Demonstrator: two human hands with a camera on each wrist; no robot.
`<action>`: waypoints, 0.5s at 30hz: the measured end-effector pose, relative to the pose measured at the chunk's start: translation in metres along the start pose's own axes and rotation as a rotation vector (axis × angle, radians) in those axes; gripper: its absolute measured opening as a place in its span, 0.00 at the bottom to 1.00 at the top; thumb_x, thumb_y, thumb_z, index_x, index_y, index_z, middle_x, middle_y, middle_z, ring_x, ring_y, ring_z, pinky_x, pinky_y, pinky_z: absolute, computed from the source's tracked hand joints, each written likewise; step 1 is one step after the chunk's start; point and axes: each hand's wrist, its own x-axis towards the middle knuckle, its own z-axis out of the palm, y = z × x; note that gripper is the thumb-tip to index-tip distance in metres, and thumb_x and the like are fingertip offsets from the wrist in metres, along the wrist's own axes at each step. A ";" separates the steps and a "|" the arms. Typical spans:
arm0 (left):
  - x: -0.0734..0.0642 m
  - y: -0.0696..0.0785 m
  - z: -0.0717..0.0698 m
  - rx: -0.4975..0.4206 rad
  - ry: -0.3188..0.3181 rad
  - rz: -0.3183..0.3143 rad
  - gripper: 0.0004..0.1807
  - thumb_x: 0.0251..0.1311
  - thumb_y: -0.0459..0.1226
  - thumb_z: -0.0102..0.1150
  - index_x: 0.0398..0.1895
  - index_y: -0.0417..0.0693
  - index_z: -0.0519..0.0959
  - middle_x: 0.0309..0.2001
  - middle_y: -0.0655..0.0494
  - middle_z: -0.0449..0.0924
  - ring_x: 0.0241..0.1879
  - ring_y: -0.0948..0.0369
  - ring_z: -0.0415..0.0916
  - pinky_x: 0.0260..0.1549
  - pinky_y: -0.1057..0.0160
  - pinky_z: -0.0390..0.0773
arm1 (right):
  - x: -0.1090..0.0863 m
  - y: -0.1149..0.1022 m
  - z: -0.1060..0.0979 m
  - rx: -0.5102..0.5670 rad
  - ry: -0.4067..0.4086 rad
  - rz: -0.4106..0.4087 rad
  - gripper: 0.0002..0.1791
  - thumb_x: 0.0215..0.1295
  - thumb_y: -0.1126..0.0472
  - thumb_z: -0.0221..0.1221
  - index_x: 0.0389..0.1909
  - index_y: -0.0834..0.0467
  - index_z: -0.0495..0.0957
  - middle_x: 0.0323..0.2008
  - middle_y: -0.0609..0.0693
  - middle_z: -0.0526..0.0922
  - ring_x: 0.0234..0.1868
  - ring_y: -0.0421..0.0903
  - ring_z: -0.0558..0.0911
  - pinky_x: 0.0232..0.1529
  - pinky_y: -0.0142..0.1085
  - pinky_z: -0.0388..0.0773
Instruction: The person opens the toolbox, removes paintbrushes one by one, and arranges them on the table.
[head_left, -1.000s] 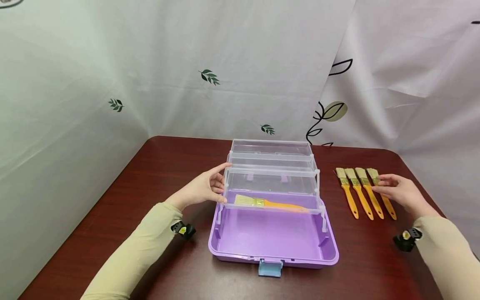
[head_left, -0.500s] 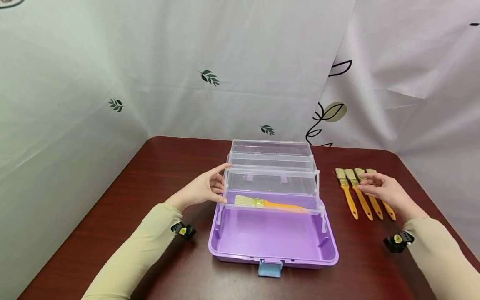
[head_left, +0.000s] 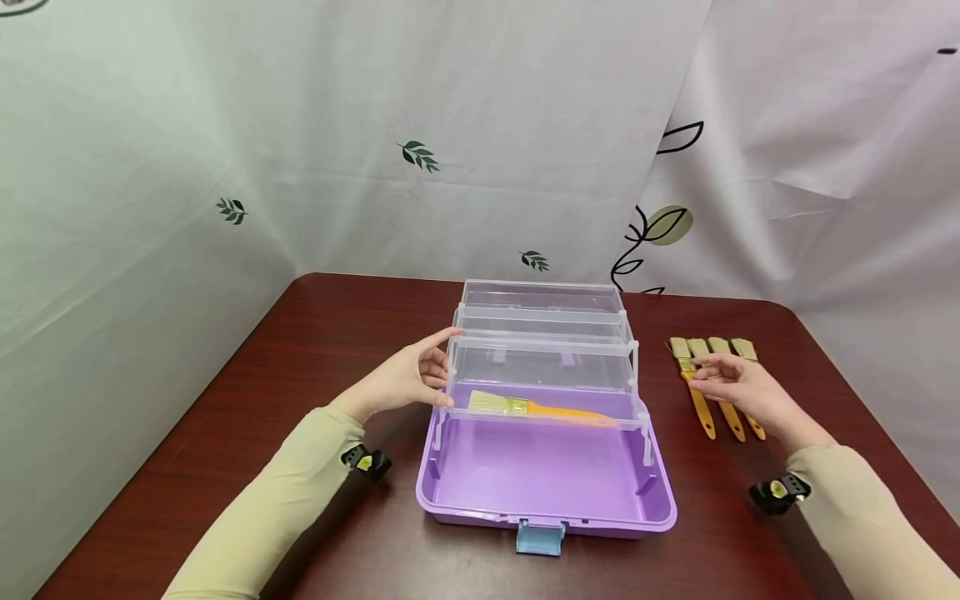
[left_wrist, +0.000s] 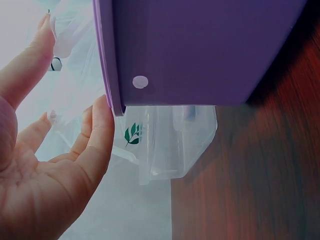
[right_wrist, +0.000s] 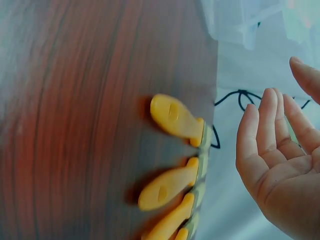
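Observation:
In the head view, my left hand (head_left: 397, 375) holds the left end of the front clear tray (head_left: 543, 367) of a purple case (head_left: 547, 479), thumb toward the front and index finger toward the back. The left wrist view shows other fingertips against the purple rim (left_wrist: 111, 70). A paintbrush (head_left: 566, 412) with a yellow handle appears to lie in that tray, bristles to the left. My right hand (head_left: 742, 392), fingers loosely bent, hovers over several similar paintbrushes (head_left: 702, 412) lined up right of the case. In the right wrist view the right hand (right_wrist: 280, 165) holds nothing, above brush handles (right_wrist: 172, 116).
More clear trays (head_left: 543, 300) stand stepped up behind the front one. A blue latch (head_left: 540, 537) hangs at the case's front. Everything is on a dark red-brown table (head_left: 322, 333), with patterned white cloth (head_left: 337, 167) behind and at the sides.
My right hand has moved left across the row of brushes, from the rightmost one toward the leftmost. My left hand, the case and the brushes look unmoved.

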 end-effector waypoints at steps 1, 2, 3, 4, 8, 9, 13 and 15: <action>0.000 0.000 0.000 0.000 0.001 -0.004 0.58 0.38 0.30 0.76 0.73 0.51 0.51 0.42 0.45 0.70 0.40 0.58 0.73 0.44 0.66 0.78 | 0.000 -0.001 0.001 0.017 -0.001 -0.006 0.27 0.65 0.61 0.58 0.58 0.74 0.64 0.33 0.33 0.78 0.34 0.34 0.80 0.35 0.29 0.79; 0.000 0.000 0.000 0.004 0.001 -0.002 0.57 0.39 0.30 0.76 0.73 0.50 0.51 0.42 0.45 0.70 0.40 0.58 0.73 0.44 0.66 0.78 | 0.001 -0.002 0.003 0.032 -0.004 -0.013 0.27 0.65 0.61 0.58 0.58 0.75 0.64 0.32 0.32 0.78 0.34 0.34 0.80 0.35 0.28 0.79; 0.000 0.000 0.000 0.006 0.003 -0.005 0.58 0.38 0.30 0.76 0.73 0.51 0.51 0.42 0.45 0.70 0.40 0.58 0.73 0.44 0.66 0.78 | 0.001 -0.003 0.004 0.048 -0.006 -0.021 0.27 0.65 0.62 0.58 0.58 0.75 0.64 0.32 0.33 0.78 0.34 0.34 0.80 0.35 0.27 0.79; 0.000 0.000 0.000 0.010 0.002 -0.003 0.57 0.39 0.30 0.76 0.73 0.50 0.51 0.42 0.45 0.70 0.40 0.58 0.73 0.44 0.66 0.78 | 0.001 -0.004 0.005 0.058 -0.008 -0.025 0.27 0.65 0.62 0.58 0.58 0.75 0.64 0.32 0.33 0.78 0.35 0.33 0.80 0.36 0.26 0.79; -0.001 0.000 0.000 0.012 0.005 -0.007 0.57 0.39 0.30 0.76 0.73 0.51 0.52 0.42 0.45 0.70 0.40 0.58 0.73 0.44 0.66 0.78 | 0.001 -0.012 0.010 0.056 -0.027 -0.051 0.25 0.65 0.63 0.58 0.57 0.74 0.65 0.33 0.34 0.78 0.36 0.33 0.80 0.37 0.26 0.78; -0.001 0.000 0.000 0.014 0.004 -0.007 0.57 0.39 0.30 0.76 0.73 0.51 0.51 0.42 0.45 0.70 0.40 0.58 0.73 0.44 0.66 0.78 | 0.000 -0.014 0.012 0.047 -0.032 -0.054 0.25 0.65 0.63 0.58 0.57 0.73 0.65 0.34 0.35 0.78 0.36 0.33 0.80 0.37 0.26 0.78; 0.000 -0.001 0.000 0.013 0.000 0.003 0.57 0.40 0.30 0.76 0.73 0.50 0.51 0.42 0.44 0.70 0.40 0.58 0.73 0.45 0.65 0.78 | -0.002 -0.025 0.016 0.025 -0.051 -0.070 0.24 0.66 0.63 0.57 0.58 0.72 0.66 0.34 0.37 0.78 0.37 0.36 0.80 0.38 0.27 0.78; 0.000 -0.002 0.000 0.010 -0.001 0.007 0.57 0.40 0.30 0.76 0.73 0.50 0.51 0.42 0.44 0.70 0.40 0.58 0.73 0.44 0.65 0.78 | -0.003 -0.030 0.018 0.030 -0.057 -0.081 0.24 0.66 0.63 0.57 0.58 0.72 0.66 0.35 0.39 0.78 0.37 0.37 0.81 0.38 0.28 0.78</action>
